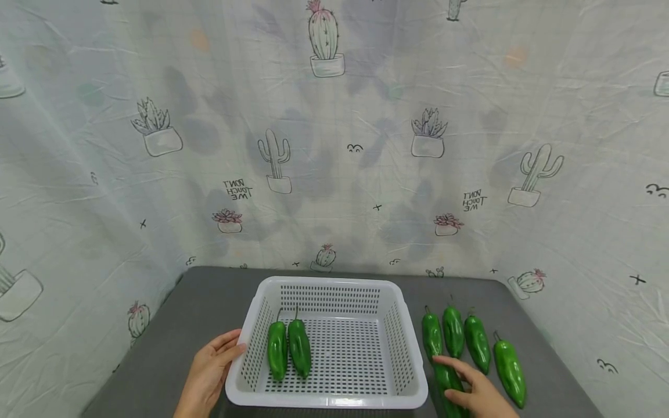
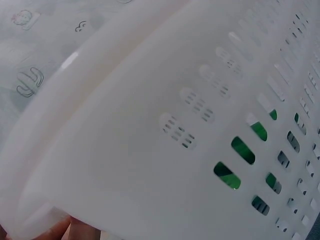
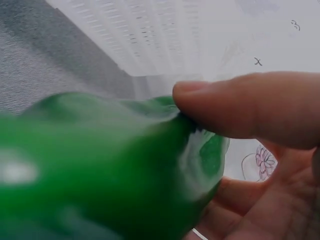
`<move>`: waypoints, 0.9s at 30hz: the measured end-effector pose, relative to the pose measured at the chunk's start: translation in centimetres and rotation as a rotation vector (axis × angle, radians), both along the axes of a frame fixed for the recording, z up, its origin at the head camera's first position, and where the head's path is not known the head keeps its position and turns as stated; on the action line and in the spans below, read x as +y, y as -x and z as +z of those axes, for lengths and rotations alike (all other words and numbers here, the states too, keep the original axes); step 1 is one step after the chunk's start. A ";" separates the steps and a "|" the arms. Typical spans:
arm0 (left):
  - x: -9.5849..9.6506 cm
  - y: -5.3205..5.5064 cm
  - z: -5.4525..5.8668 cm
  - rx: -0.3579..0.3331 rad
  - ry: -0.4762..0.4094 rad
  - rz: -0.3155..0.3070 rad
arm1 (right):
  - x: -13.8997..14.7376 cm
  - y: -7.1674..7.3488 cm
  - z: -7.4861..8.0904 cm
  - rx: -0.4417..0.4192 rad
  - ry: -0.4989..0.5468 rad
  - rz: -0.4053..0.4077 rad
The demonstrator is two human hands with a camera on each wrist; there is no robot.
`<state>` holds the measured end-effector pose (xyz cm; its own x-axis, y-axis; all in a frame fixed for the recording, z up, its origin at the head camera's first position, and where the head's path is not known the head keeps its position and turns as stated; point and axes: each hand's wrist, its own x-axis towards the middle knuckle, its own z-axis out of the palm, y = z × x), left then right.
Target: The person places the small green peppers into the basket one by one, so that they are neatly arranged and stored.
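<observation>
A white plastic basket (image 1: 331, 402) with slotted walls sits on the grey table, two green chili peppers (image 1: 277, 351) lying side by side in its left part. My left hand (image 1: 208, 371) grips the basket's left rim; in the left wrist view, its fingertips (image 2: 82, 231) show just under the rim, and green peeps through the slots. To the right of the basket, my right hand (image 1: 478, 390) holds a green chili pepper (image 1: 446, 380) between thumb and fingers. The right wrist view shows the thumb (image 3: 225, 107) on this glossy pepper (image 3: 110, 170), near its stem end.
Several more green chili peppers (image 1: 477, 342) lie on the grey table (image 1: 209, 296) right of the basket, close around my right hand. The rightmost pepper (image 1: 509, 371) lies a little apart. A pale cloth (image 1: 355, 203) printed with cacti hangs behind and at both sides.
</observation>
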<state>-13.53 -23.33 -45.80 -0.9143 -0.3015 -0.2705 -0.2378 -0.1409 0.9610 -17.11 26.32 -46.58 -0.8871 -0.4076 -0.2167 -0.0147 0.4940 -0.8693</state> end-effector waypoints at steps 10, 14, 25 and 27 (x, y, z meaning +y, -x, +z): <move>0.0 -0.1 -0.2 -0.004 -0.005 0.000 | -0.7 0.2 1.7 0.039 -0.058 -0.061; 0.0 0.0 -0.1 -0.001 -0.003 -0.002 | -1.1 0.5 2.4 0.093 -0.058 -0.051; 0.0 0.1 -0.1 -0.007 0.005 0.006 | -2.5 1.8 4.5 0.180 -0.048 -0.085; 0.0 0.1 -0.1 -0.006 0.003 0.005 | -2.7 2.0 4.9 0.194 -0.036 -0.075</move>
<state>-13.62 -23.30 -45.87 -0.9111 -0.3068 -0.2754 -0.2433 -0.1392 0.9599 -19.09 23.66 -41.69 -0.9410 -0.3343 -0.0522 -0.1423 0.5310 -0.8353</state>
